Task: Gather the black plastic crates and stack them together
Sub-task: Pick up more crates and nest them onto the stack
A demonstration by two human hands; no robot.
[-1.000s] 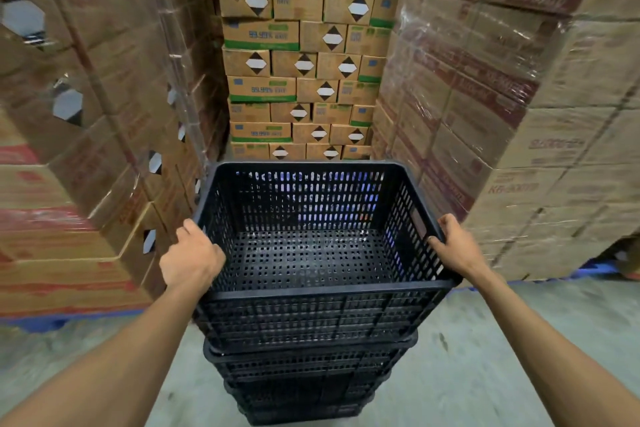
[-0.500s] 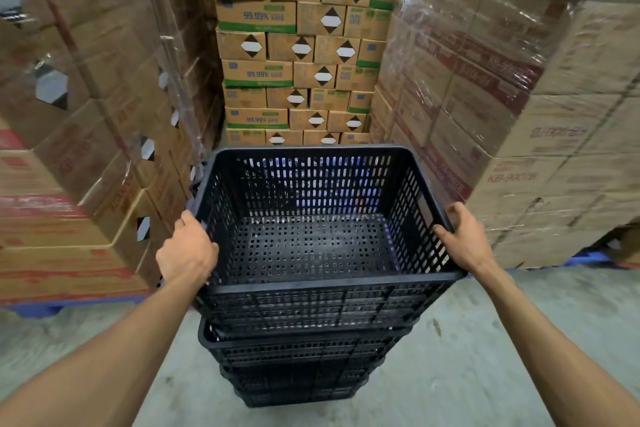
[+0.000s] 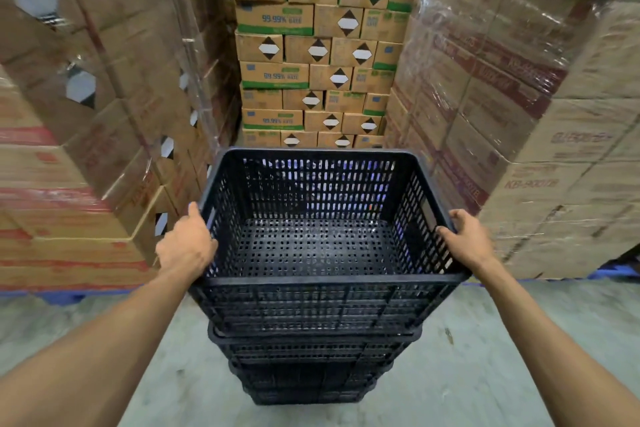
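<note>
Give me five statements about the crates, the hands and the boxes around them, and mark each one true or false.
1. Both hands hold the top crate by its side rims. True: the left hand is on the left rim and the right hand on the right rim.
2. The top crate is full of bottles. False: it is empty, and its perforated bottom shows.
3. The top crate sits on a stack of other black crates. True.
4. The crates stand on a wooden table. False: the stack is over a concrete floor.
5. Stacked cardboard boxes rise behind the crates. True.
</note>
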